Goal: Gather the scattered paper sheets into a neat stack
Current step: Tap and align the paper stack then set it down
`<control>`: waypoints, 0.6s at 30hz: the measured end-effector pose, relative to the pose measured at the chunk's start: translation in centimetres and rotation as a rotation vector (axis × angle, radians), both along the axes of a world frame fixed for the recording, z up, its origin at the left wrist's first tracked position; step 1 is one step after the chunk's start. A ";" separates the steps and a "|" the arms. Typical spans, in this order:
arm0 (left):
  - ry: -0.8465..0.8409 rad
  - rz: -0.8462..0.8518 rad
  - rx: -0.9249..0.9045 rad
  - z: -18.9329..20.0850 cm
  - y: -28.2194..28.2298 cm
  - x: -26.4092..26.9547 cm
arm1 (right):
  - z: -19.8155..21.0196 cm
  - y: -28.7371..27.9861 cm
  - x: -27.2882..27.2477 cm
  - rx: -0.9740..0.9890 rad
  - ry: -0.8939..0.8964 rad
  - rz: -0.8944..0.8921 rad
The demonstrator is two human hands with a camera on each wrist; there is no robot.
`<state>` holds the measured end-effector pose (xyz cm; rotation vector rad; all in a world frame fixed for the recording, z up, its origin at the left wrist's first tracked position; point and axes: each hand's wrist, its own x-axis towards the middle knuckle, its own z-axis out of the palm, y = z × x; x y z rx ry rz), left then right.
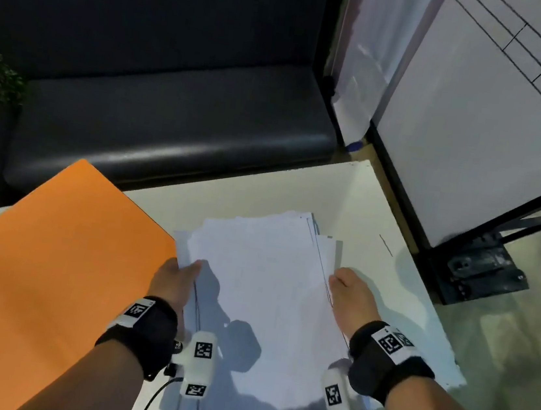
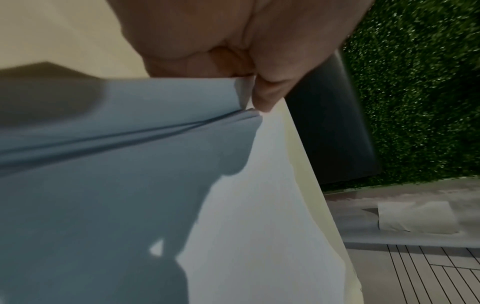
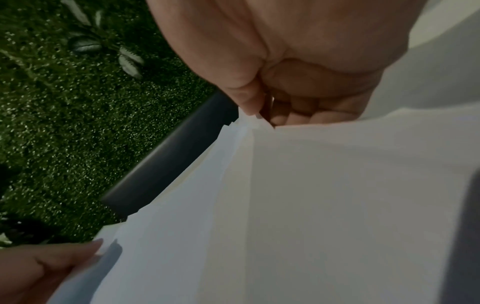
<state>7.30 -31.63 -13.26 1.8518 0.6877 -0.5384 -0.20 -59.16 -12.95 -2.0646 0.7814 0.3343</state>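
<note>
Several paper sheets (image 1: 261, 292) are held as one rough pile over the pale tabletop (image 1: 379, 225), edges uneven at the far end. Squaring is judged the step in hand; tapping level comes next. Each side edge is pinched: left hand (image 1: 173, 279), right hand (image 1: 351, 296), wrists low.

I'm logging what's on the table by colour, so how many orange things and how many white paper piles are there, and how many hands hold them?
Orange sheet: 1
White paper pile: 1 (the number of sheets in it cannot be told)
Hands gripping the pile: 2, the left hand and the right hand
Total: 2 things on the table, 2 hands
</note>
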 end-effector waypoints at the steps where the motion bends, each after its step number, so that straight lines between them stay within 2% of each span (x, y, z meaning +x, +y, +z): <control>1: -0.028 0.013 0.017 0.0 0.2 0.4 | 0.2 0.0 0.4 -0.023 -0.022 -0.004; 3: -0.051 0.047 0.030 -0.3 0.4 1.2 | 0.5 -0.2 1.1 -0.047 -0.035 0.011; 6: 0.013 0.008 0.026 -0.5 0.6 2.3 | 0.3 -0.8 2.3 -0.069 0.030 0.063; 10: 0.105 -0.025 -0.105 -0.5 0.7 3.6 | -0.3 -1.7 3.5 0.013 0.133 0.074; 13: 0.109 -0.068 -0.079 -0.5 0.3 4.8 | -0.2 -1.9 4.5 0.050 0.206 0.111; 18: 0.043 -0.102 0.015 -0.5 -0.1 6.1 | 0.2 -1.5 5.2 0.001 0.021 -0.034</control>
